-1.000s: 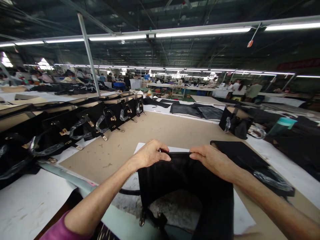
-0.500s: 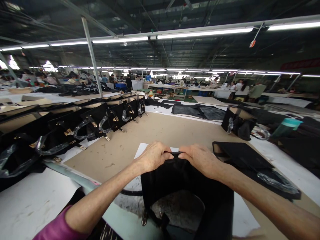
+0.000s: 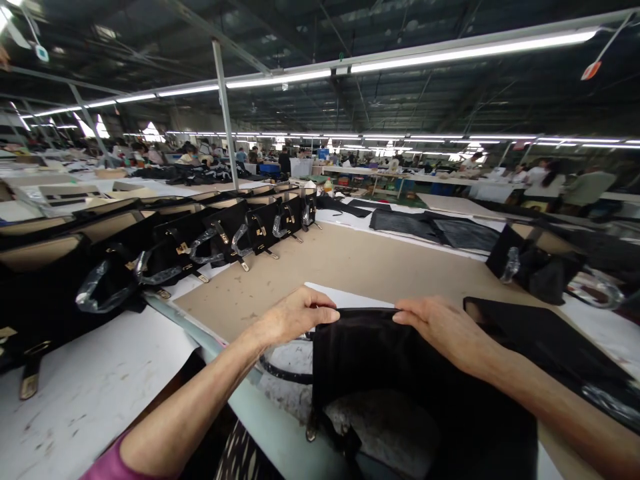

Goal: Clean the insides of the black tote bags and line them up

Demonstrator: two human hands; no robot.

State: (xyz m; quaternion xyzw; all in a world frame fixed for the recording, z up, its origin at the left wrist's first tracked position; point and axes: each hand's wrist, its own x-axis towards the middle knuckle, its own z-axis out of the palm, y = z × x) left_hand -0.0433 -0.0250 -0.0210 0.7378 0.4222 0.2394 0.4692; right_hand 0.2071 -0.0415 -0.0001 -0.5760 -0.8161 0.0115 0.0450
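A black handbag piece (image 3: 365,353) stands up in front of me over a stained white surface. My left hand (image 3: 300,312) pinches its top edge near the left corner, thumb toward me. Farther right on the same edge, my right hand (image 3: 435,320) pinches with thumb and fingers. The stretch of edge between both hands is straight. Below, the black material curves round an opening, and a strap with a small metal fitting hangs at the lower left. A dark looped handle (image 3: 285,373) shows beside the left edge.
Black handbags (image 3: 260,227) with plastic-wrapped handles line the left side. Tan board (image 3: 340,257) covers the table. At the right lie a flat black bag (image 3: 540,340) and a standing bag (image 3: 535,260). Black panels (image 3: 430,227) lie behind. Several people work far back.
My hands have slid apart along the top edge, left toward the left corner and right to the right. The view has turned left.
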